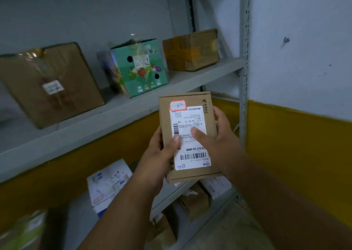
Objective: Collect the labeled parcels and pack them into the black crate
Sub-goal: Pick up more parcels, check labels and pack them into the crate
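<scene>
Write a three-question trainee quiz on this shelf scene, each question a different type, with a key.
1. True or false: both hands hold the small brown parcel.
2. How many boxes stand on the upper shelf?
A. two
B. three
C. five
3. Fill in: the middle box on that shelf is mostly ____ in colour.

Key:
1. True: left hand and right hand grip it.
2. B: large brown box, green box, taped brown box.
3. Green.

Both hands raised, L (pixel 162 150) & R (pixel 215 135) gripping (thumbs frontside).
</scene>
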`<state>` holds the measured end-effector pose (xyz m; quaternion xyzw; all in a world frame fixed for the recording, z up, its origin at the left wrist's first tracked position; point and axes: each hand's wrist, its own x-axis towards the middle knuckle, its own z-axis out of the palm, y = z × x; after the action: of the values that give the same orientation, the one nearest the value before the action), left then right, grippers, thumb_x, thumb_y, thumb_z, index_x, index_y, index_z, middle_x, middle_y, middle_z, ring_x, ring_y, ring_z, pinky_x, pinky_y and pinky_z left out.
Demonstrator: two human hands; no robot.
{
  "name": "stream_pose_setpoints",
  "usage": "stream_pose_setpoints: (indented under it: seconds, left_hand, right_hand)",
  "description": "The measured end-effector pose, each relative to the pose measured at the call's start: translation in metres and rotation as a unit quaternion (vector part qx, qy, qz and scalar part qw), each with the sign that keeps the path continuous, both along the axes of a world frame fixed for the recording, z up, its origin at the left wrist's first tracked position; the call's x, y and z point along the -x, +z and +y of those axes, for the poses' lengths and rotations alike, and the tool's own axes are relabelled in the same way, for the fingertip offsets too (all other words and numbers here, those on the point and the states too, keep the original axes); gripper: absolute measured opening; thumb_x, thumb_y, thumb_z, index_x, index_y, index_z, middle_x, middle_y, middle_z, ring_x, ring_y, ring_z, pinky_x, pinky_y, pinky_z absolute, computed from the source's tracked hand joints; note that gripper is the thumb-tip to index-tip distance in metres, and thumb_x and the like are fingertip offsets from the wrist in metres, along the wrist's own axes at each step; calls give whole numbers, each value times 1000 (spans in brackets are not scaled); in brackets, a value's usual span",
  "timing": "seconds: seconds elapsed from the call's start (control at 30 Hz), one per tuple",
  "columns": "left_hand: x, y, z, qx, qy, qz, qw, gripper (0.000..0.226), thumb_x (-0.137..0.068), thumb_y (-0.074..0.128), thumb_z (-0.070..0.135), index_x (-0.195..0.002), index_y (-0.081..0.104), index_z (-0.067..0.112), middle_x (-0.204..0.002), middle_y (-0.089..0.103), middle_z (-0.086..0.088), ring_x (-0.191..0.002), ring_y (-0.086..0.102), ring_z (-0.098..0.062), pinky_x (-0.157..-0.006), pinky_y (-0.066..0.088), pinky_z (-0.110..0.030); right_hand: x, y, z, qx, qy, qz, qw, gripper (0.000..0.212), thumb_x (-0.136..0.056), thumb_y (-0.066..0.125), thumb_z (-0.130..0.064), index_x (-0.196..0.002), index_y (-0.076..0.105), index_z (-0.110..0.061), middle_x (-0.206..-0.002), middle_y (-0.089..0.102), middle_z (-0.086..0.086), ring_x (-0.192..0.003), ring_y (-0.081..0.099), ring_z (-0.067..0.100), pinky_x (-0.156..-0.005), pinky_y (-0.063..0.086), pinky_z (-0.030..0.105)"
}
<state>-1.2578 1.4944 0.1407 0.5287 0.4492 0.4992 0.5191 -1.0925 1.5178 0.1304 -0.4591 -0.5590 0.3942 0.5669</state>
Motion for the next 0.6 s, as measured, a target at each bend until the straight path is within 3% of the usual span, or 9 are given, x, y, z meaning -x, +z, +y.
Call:
stream_pose_setpoints:
  seconds: [0.07,0.17,0.4,0.5,0.6]
  left_hand:
    - [19,7,-12,-7,10,-12,1000,59,-83,62,35,-140,47,31,-121,70,-4,-105,70,-27,-91,54,-51]
    - [43,14,-37,-16,43,-39,998,53,-85,57,33,-138,49,27,-119,71,-6,-105,70,-28,-86,58,-47]
    - [77,27,-114,-36,241,12,970,66,-72,56,71,-129,53,37,-113,73,3,-102,71,-20,-90,55,-51]
    - [69,22,-161,-55,343,35,937,57,-72,49,72,-119,57,41,-105,74,13,-93,72,-6,-82,58,-36]
    - [53,12,-209,-51,431,74,898,49,-72,45,74,-110,57,45,-99,73,17,-89,70,1,-72,57,-23]
  right_hand:
    - [20,3,-10,30,54,68,996,60,-90,70,-33,-140,38,-43,-112,69,-10,-83,75,9,-63,62,31]
    - [50,8,-25,4,69,78,995,50,-91,67,-37,-135,45,-37,-113,71,-7,-88,74,8,-68,62,32]
    - [105,20,-62,-103,189,20,976,63,-84,61,-53,-140,41,-31,-113,67,-16,-94,69,-3,-69,58,19]
    - [116,17,-90,-115,267,31,956,55,-82,57,-54,-133,41,-38,-110,66,-18,-96,68,-5,-70,57,17]
    - [114,3,-120,-110,336,42,934,56,-84,57,-55,-135,41,-39,-114,67,-17,-98,70,2,-72,61,26]
